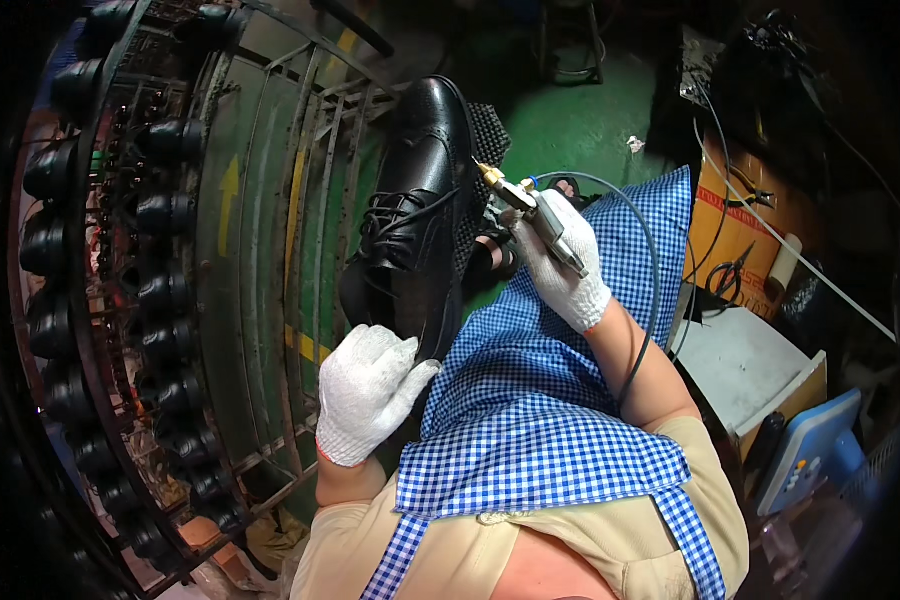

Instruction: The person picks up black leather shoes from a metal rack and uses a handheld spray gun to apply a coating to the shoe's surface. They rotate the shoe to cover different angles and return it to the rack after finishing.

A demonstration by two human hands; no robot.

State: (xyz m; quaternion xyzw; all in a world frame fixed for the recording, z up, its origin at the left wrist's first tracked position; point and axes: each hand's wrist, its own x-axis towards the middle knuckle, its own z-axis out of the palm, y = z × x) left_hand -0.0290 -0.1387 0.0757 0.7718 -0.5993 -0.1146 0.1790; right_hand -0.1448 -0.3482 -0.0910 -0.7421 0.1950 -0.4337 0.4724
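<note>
A black lace-up leather shoe [420,175] is held in front of me, toe pointing away and laces tied. My left hand [368,392], in a white knit glove, is closed on its heel end. On the other side, my right hand [577,262], also gloved, grips a small metal spray gun [550,228] with a brass nozzle. The nozzle tip is close to the shoe's right edge, near the sole; whether it touches, I cannot tell. A thin grey air hose [654,250] loops from the gun past my right forearm.
Tall metal racks [105,200] with rows of black shoes [165,212] stand at the left. A metal-barred cart frame [305,160] is beside the shoe. At right are a cardboard box [735,215], scissors [732,275], pliers [752,188] and a blue device [805,450]. The floor [610,110] is green.
</note>
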